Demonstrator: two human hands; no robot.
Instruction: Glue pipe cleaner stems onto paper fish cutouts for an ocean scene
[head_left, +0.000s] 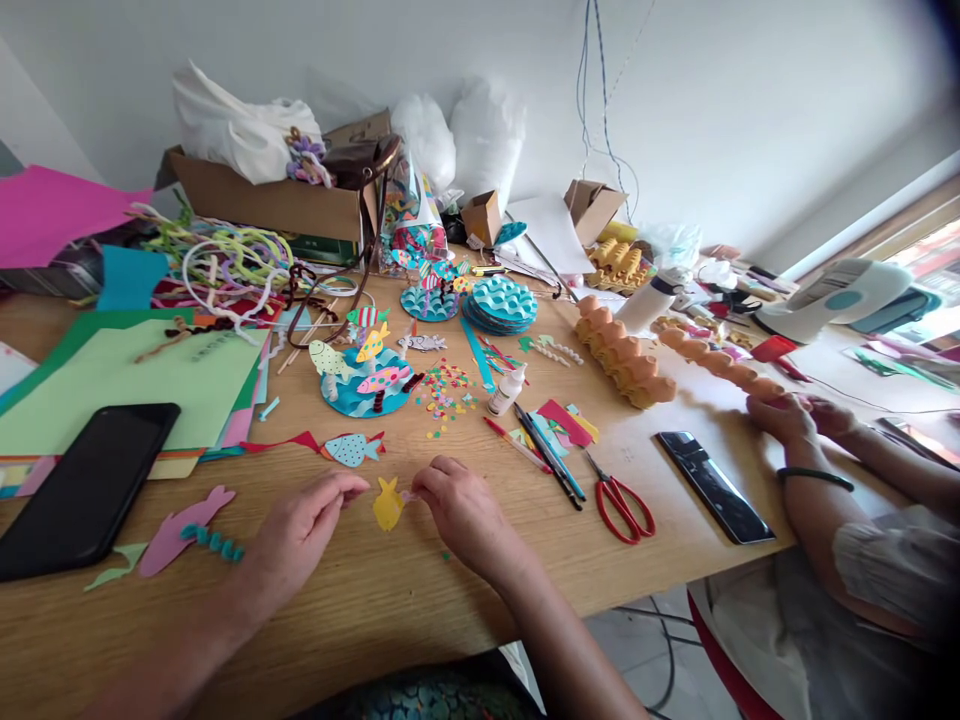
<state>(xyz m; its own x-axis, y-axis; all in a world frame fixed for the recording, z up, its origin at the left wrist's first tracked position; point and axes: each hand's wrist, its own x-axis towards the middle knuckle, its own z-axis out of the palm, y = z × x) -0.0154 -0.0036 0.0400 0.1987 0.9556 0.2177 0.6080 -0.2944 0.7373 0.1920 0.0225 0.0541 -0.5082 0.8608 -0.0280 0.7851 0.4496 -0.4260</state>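
Yellow paper cut as a small fish [388,505], between the two hands over the pale wooden table [525,590]; cannot tell whether flat on the wood or slightly lifted. Right of the fish, pinches a tiny pale pink piece [408,496] at its edge with the thumb and fingers of the right hand [465,510]. Left of the fish, holds the left hand [300,525] half curled, thumb and forefinger together; cannot tell whether around anything.

Just beyond the fish, a light blue paper fish with dark dots [351,450], beside a twisted red strip [281,441]. Farther beyond, a round turquoise base [341,400] bearing upright paper fish, with scattered multicoloured confetti [448,388] to its right. Beyond the fish and to the right, a small white bottle [506,392], then several slim pens [547,455]. Well to the right of the fish, red-handled scissors [626,508] with closed blades, and a dark glossy phone [712,487]. Farther right, grips a bumpy orange carton strip [720,365] with another person's hands [795,415]. Left of the fish, past the left hand, a pink paper fish [180,535] under a curled turquoise fuzzy stem [215,541], and a large black phone [90,485].
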